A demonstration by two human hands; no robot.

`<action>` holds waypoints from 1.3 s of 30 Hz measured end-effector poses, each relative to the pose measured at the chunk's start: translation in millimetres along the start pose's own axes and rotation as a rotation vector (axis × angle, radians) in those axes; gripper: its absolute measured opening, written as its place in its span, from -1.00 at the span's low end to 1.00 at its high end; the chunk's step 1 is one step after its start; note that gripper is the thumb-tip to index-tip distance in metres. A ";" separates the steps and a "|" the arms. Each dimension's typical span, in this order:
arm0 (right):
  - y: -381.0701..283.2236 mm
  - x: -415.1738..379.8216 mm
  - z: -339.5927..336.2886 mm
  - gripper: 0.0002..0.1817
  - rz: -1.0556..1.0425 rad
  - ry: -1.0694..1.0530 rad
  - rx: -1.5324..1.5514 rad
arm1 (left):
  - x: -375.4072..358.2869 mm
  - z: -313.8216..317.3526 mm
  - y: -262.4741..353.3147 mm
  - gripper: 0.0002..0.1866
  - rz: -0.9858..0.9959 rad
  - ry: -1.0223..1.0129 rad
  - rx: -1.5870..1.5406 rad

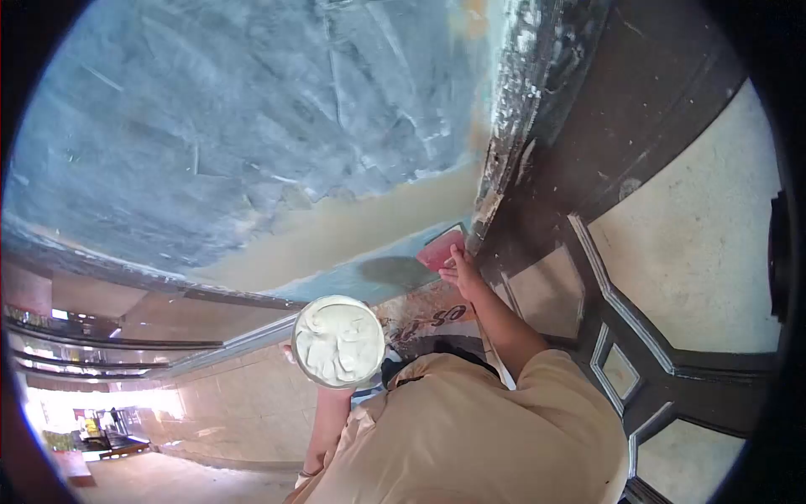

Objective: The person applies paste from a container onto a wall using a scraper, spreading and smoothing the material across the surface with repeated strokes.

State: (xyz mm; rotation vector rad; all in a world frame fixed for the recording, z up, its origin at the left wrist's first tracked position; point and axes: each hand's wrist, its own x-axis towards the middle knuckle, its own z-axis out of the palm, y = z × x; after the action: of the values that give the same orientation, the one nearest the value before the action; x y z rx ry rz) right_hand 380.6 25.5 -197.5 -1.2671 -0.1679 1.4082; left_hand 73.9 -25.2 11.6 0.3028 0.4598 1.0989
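Holding a flat red scraper (438, 250), our right grip (458, 273) is closed around it, with fingers laid along its face. The scraper is beside the lower right part of the blue-grey wall (336, 101), close to the worn, white-flecked edge strip (525, 84); we cannot tell whether its blade touches the wall. A dark shadow falls on the pale blue strip (323, 284) just left of it. Above that strip runs a smooth tan band (353, 220), and higher up the wall is streaked and scuffed.

Our left grip (289, 354) supports a round container (381, 334) of thick, off-white paste (340, 340), its top lumpy and furrowed. Most of that grip is hidden beneath the container, with only fingertips showing at its left side. We have the container in front of our beige shirt (487, 428), left of the scraper and well apart from it.

Between our arms lies a printed sheet (441, 317) with dark lettering. On our right stands dark woodwork (655, 101) framing pale panels (688, 235); to our left stretches the tan tiled floor (243, 412).
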 end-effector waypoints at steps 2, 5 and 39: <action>-21.1 -10.7 18.2 -0.50 -0.030 -0.031 -0.035 | 0.4 7.4 4.4 0.12 -0.051 -0.073 0.050; -26.3 -19.6 38.6 -0.54 -0.058 -0.108 -0.067 | 2.6 5.8 5.5 0.13 0.016 -0.115 0.005; 76.3 -89.2 224.6 -0.73 -0.145 -0.032 0.140 | -24.7 -92.5 141.7 0.07 -0.003 -0.148 -0.027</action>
State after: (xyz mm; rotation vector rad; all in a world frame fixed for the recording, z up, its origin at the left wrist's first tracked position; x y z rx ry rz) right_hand 144.1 54.2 -111.1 -1.0959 -0.1765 1.2931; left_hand -92.3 14.1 0.9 0.3566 0.3135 1.0710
